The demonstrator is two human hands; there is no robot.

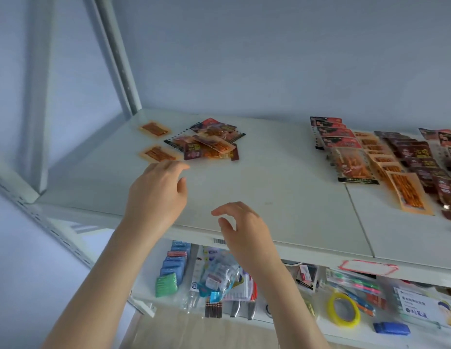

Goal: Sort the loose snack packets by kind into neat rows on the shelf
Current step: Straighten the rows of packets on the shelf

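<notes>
Rightward, sorted rows (405,162) run off-frame; overlapping pile (211,144) too blurred to read.

Soft, cool, even light, no hard glare on the white metal shelf board (282,177). My left hand (156,195) throws barely any shadow there; its fingers (172,166) look slightly smeared. The wide lens bends the white upright posts (120,61) at upper left. At the right edge the red and orange snack packets (408,167), and along the bottom the plastic-wrapped stationery (345,293), are blurred.
</notes>
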